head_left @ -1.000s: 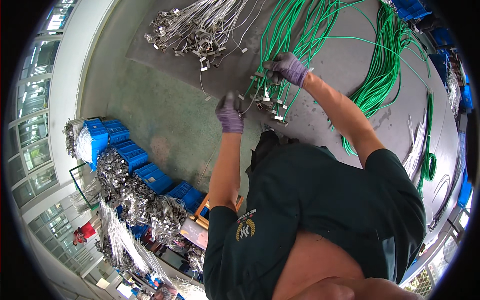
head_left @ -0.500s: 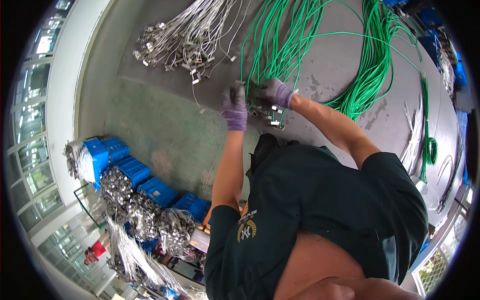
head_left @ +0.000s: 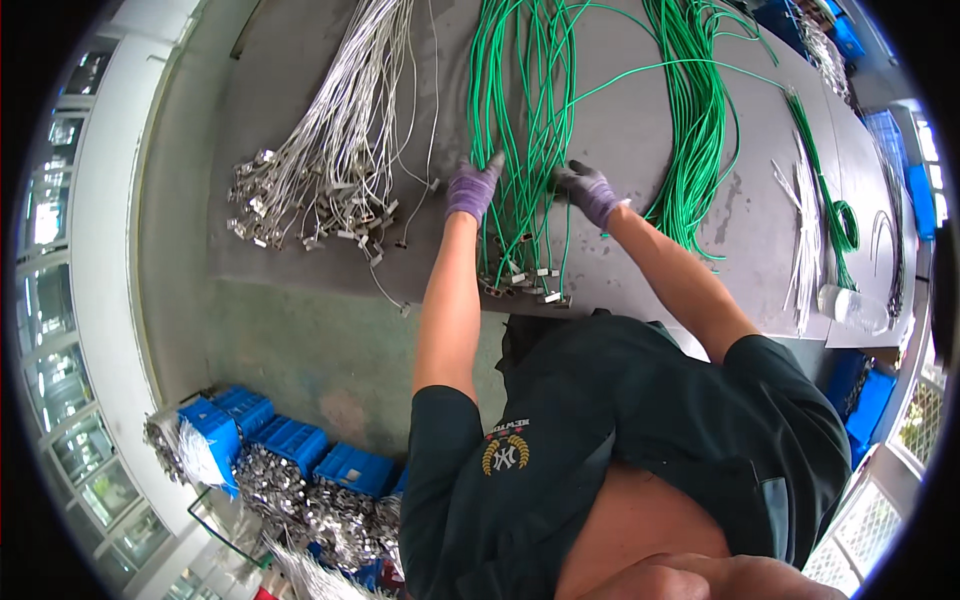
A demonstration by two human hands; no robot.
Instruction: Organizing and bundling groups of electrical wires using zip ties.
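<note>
A bundle of green cables (head_left: 520,120) lies lengthwise on the grey table (head_left: 620,260), its metal end fittings (head_left: 522,282) near the front edge. Both my hands wear purple gloves. My left hand (head_left: 472,188) sits on the bundle's left side, fingers curled into the strands and one finger pointing away from me. At the right side of the same bundle, my right hand (head_left: 588,190) pinches a few green strands. The hands are about a hand's width apart.
Grey cables with metal fittings (head_left: 320,170) fan out on the table's left. A second green bundle (head_left: 692,120) lies to the right, then white strips (head_left: 800,230) and a small green coil (head_left: 846,224). Blue crates (head_left: 290,450) of metal parts stand on the floor.
Both hands have left the metal end fittings and slid further up the green cables. They have spread apart to either side of the bundle.
</note>
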